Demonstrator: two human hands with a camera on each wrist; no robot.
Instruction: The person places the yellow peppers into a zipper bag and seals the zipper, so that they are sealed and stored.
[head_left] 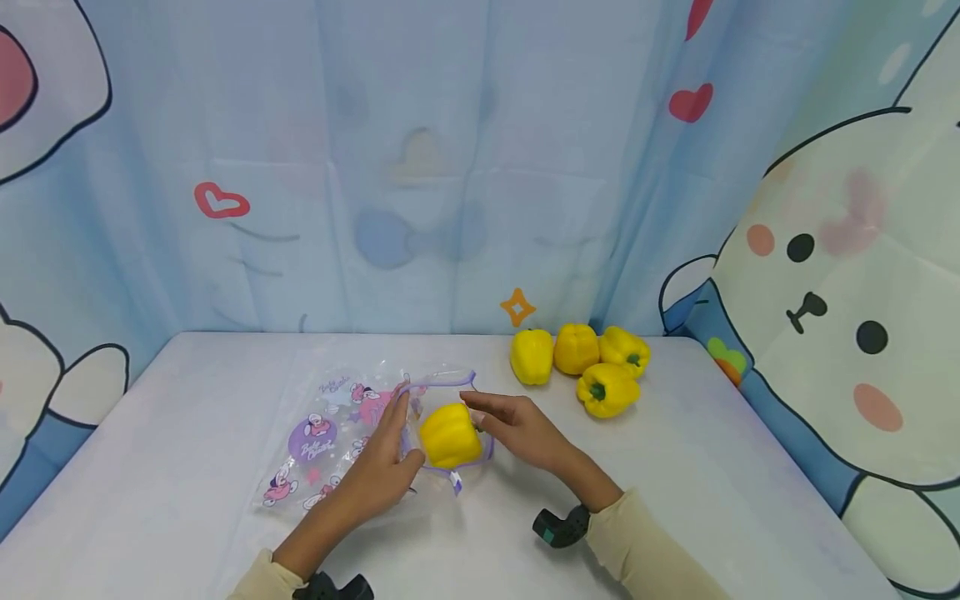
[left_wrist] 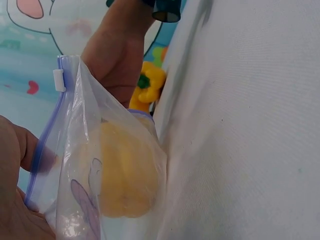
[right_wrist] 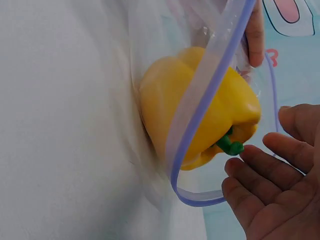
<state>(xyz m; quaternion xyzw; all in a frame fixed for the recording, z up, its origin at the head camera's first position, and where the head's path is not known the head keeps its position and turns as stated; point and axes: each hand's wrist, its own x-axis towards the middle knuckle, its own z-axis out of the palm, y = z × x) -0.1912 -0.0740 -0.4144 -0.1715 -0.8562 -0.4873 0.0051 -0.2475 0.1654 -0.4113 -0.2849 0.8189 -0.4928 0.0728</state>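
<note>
L hand [head_left: 390,467] is at the mouth of the plastic bag [head_left: 311,487], its fingers straight & the thumb spread away from them, along the purple rim [left_wrist: 41,142]. The fingers touch the bag; I cannot tell if any part of the rim is pinched.

R hand [head_left: 521,425] is on the other side of the mouth, w/ its fingers apart & a little bent, palm toward the opening. It grips nothing. If a fingertip touches the rim or the stem, I cannot tell.

The yellow pepper [head_left: 452,437] is btwn the two hands, lying on its side in the bag's mouth. Its green stem [right_wrist: 231,146] points to R hand, & its body is partly behind the clear plastic. The rest of the bag lies flat beyond L hand, on the side away from R hand, w/ pink & purple cartoon prints. A white slider [left_wrist: 59,80] sits on the rim, near the end of it, above the L hand's thumb in the L wrist view.

Four other peppers [head_left: 607,390] are in a group past R hand, near the far edge of the white table [head_left: 187,467]. Behind both hands, beyond the table, hangs a light blue curtain [head_left: 375,108] w/ hearts & cartoon animals. Each wrist has a dark camera [head_left: 562,527] next to a beige sleeve [head_left: 652,550].
</note>
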